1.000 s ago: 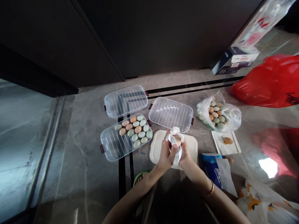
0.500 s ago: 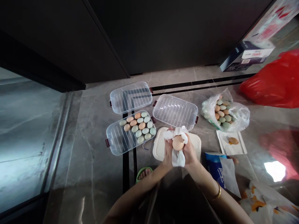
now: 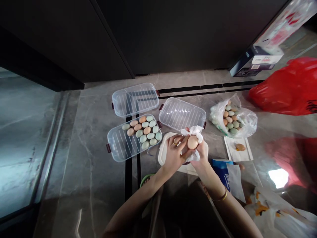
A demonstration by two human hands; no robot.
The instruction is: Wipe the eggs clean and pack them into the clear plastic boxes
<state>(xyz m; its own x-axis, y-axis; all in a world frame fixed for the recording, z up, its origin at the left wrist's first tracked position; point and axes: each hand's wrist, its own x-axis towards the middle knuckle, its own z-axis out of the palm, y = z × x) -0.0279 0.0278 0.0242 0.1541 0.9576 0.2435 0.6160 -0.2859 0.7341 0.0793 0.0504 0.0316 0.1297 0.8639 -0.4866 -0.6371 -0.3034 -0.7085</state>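
Note:
A light brown egg rests in a crumpled white tissue between my two hands. My right hand is curled around the tissue and the egg from the right. From the left, my left hand, with a ring on one finger, closes its thumb and fingers on the egg. Beneath both hands lies a white lid, partly covered by them. On the left, a clear plastic container holds rows of brown and pale green eggs at its right end.
Two clear containers, one farther back and another nearer my hands, show no eggs. On the right are a plastic bag of eggs, a cracked egg on a white sheet, a blue tissue pack and a red bag.
My left hand has shifted from cupping the tissue's left side to over the egg, fingers on it. The egg and tissue have moved slightly right, and the view has shifted a little.

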